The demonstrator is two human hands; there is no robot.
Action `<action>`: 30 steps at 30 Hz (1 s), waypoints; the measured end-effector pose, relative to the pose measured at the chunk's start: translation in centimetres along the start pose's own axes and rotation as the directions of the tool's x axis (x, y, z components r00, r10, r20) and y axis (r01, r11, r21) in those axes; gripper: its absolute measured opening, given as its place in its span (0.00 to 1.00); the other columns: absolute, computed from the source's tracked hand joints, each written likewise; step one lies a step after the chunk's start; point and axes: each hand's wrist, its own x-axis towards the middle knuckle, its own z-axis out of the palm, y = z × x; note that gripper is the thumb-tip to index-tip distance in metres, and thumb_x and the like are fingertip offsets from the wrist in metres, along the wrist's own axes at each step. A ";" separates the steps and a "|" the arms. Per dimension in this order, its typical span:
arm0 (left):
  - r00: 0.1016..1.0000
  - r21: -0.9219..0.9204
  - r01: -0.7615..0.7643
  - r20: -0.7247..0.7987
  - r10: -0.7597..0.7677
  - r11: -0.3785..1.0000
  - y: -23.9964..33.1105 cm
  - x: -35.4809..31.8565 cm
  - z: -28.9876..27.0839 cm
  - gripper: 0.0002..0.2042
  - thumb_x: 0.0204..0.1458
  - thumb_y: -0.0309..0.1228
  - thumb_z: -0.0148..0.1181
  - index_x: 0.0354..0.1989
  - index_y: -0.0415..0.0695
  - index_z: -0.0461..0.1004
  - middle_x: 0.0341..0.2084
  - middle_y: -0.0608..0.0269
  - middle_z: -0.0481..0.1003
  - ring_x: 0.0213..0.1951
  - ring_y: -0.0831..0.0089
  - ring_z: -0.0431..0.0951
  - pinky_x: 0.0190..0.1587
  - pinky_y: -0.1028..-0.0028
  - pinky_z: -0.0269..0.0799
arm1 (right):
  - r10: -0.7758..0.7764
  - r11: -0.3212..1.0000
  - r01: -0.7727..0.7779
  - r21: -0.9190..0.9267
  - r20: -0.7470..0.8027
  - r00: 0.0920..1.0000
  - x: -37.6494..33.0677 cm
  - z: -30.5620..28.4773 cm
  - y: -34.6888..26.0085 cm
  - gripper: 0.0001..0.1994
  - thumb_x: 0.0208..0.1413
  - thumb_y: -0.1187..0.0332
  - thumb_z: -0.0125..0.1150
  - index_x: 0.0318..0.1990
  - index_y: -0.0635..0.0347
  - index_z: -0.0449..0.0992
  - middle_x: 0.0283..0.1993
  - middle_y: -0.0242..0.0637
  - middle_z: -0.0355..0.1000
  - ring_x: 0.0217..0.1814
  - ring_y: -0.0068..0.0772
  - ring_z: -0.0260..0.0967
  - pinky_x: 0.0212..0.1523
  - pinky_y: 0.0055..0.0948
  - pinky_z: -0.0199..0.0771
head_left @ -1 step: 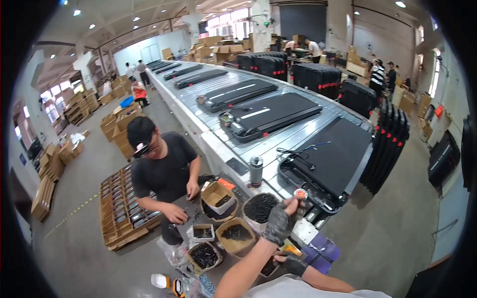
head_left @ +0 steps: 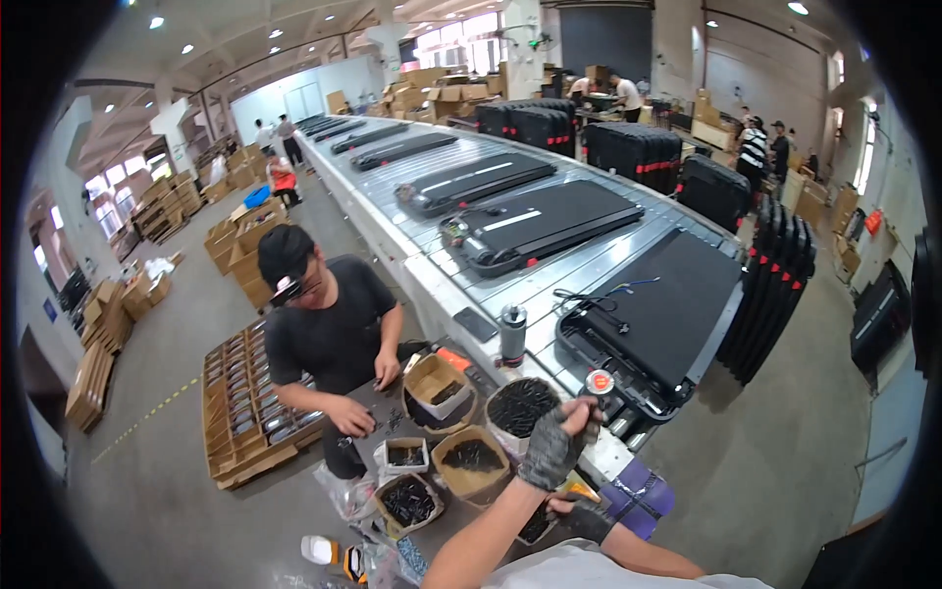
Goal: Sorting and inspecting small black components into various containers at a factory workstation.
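Note:
My left hand (head_left: 557, 447), in a grey fingerless glove, is raised at the belt's near end with its fingers pinched. Right at its fingertips is a small canister-like thing with a round silver-and-red top (head_left: 600, 383). Whether the fingers grip it is unclear. Beyond lies a flat black treadmill-like machine (head_left: 659, 306), its near-end housing uncovered and loose cables on top. My right hand (head_left: 586, 518), gloved too, is low at the table edge, fingers curled; what they hold is hidden. Near it are a yellow-orange thing (head_left: 581, 488) and a purple box (head_left: 638, 499) strapped with black tape.
Several boxes of small black parts, including a cardboard box (head_left: 469, 494), crowd the table. A person in black (head_left: 334, 319) handles small parts opposite. A grey canister (head_left: 512, 336) and a dark flat phone-like slab (head_left: 476, 324) rest on the conveyor (head_left: 417, 257). Black machines (head_left: 775, 280) stand upright at right.
The whole view has shifted slightly right. My left fingertips sit a little lower against the round-topped thing, showing more of its body. The right hand stays about where it was.

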 end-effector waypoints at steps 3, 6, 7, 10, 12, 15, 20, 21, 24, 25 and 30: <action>0.980 0.181 0.077 -0.196 -0.040 0.980 -0.7 -5.6 -2.7 0.16 0.55 0.35 0.57 0.47 0.38 0.72 0.34 0.64 0.74 0.34 0.78 0.73 0.37 0.80 0.69 | -0.027 0.987 0.035 0.159 -0.049 0.998 -1.7 2.0 -3.1 0.09 0.56 0.73 0.58 0.44 0.65 0.73 0.36 0.34 0.73 0.38 0.28 0.71 0.40 0.28 0.75; 0.935 0.172 0.015 -0.352 0.047 0.985 -3.1 -10.9 -7.9 0.17 0.56 0.36 0.57 0.48 0.37 0.72 0.36 0.63 0.75 0.37 0.76 0.73 0.41 0.79 0.69 | -0.055 0.995 0.056 0.084 -0.019 0.998 -3.0 5.3 -5.2 0.10 0.55 0.71 0.59 0.43 0.64 0.73 0.35 0.32 0.72 0.39 0.26 0.70 0.42 0.24 0.72; 0.915 0.157 -0.005 -0.398 0.068 0.988 -4.1 -12.4 -9.1 0.16 0.56 0.36 0.56 0.47 0.36 0.72 0.38 0.63 0.75 0.38 0.76 0.73 0.43 0.79 0.69 | -0.075 0.996 0.075 0.039 -0.008 0.997 -3.5 5.7 -6.0 0.10 0.55 0.71 0.59 0.43 0.64 0.73 0.35 0.31 0.72 0.38 0.25 0.70 0.43 0.22 0.71; 0.880 0.184 -0.044 -0.459 0.126 0.982 -5.7 -14.3 -10.3 0.15 0.55 0.35 0.58 0.46 0.37 0.73 0.33 0.65 0.75 0.32 0.77 0.72 0.35 0.78 0.68 | -0.073 0.994 0.058 0.092 0.170 0.983 -4.2 8.2 -7.1 0.13 0.56 0.66 0.59 0.46 0.62 0.73 0.39 0.31 0.73 0.45 0.23 0.69 0.46 0.26 0.69; 0.823 0.159 -0.352 -0.417 0.386 0.922 -9.1 -14.4 -10.9 0.14 0.54 0.33 0.60 0.45 0.39 0.75 0.28 0.69 0.74 0.26 0.80 0.70 0.26 0.80 0.66 | -0.135 0.991 0.131 0.035 0.176 0.975 -4.1 8.7 -6.2 0.12 0.56 0.66 0.59 0.45 0.61 0.73 0.39 0.32 0.73 0.44 0.23 0.69 0.46 0.25 0.70; 0.808 0.085 -0.039 -0.584 0.081 0.996 -7.0 -15.1 -8.9 0.11 0.56 0.32 0.58 0.42 0.39 0.75 0.26 0.69 0.74 0.25 0.81 0.69 0.27 0.80 0.66 | -0.152 0.988 0.156 -0.016 0.163 0.975 -3.9 9.2 -6.6 0.11 0.56 0.66 0.59 0.43 0.60 0.74 0.37 0.32 0.73 0.42 0.23 0.69 0.45 0.25 0.70; 0.904 -0.110 -0.085 -0.427 0.030 0.990 -7.3 -13.7 -10.8 0.09 0.59 0.32 0.51 0.41 0.40 0.73 0.30 0.69 0.72 0.32 0.80 0.68 0.38 0.80 0.67 | -0.160 0.985 0.163 -0.055 0.061 0.985 -5.9 12.5 -7.4 0.08 0.56 0.67 0.60 0.40 0.60 0.76 0.33 0.33 0.74 0.36 0.23 0.69 0.39 0.23 0.70; 0.962 -0.238 -0.081 -0.274 0.013 0.968 -9.7 -13.8 -14.9 0.09 0.62 0.32 0.46 0.43 0.42 0.71 0.35 0.71 0.70 0.39 0.81 0.66 0.48 0.82 0.66 | -0.166 0.984 0.168 -0.052 0.047 0.985 -4.9 11.9 -7.1 0.07 0.57 0.68 0.59 0.40 0.61 0.76 0.31 0.32 0.73 0.32 0.22 0.68 0.35 0.23 0.69; 0.922 -0.222 -0.120 -0.386 0.026 0.968 -14.6 -13.0 -20.2 0.10 0.63 0.31 0.44 0.45 0.41 0.69 0.38 0.66 0.71 0.40 0.79 0.69 0.44 0.84 0.70 | -0.164 0.981 0.175 -0.086 0.120 0.979 -3.9 11.3 -7.4 0.07 0.57 0.69 0.58 0.39 0.62 0.76 0.29 0.31 0.72 0.30 0.21 0.67 0.32 0.22 0.68; 0.927 -0.044 -0.076 -0.370 0.054 0.996 -13.9 -13.9 -19.0 0.11 0.63 0.33 0.42 0.46 0.42 0.69 0.40 0.65 0.71 0.43 0.76 0.68 0.47 0.80 0.66 | -0.168 0.975 0.181 -0.130 0.103 0.980 -4.1 11.0 -7.6 0.07 0.57 0.69 0.58 0.39 0.62 0.76 0.29 0.31 0.71 0.30 0.21 0.68 0.32 0.21 0.68; 0.964 0.637 0.083 -0.247 0.101 0.767 -8.2 -13.6 -11.2 0.18 0.64 0.41 0.33 0.47 0.46 0.69 0.48 0.62 0.69 0.53 0.63 0.62 0.59 0.63 0.51 | -0.293 0.917 0.320 -0.237 0.144 0.945 -3.0 9.4 -6.0 0.07 0.58 0.66 0.58 0.39 0.60 0.76 0.31 0.29 0.71 0.33 0.20 0.68 0.34 0.20 0.68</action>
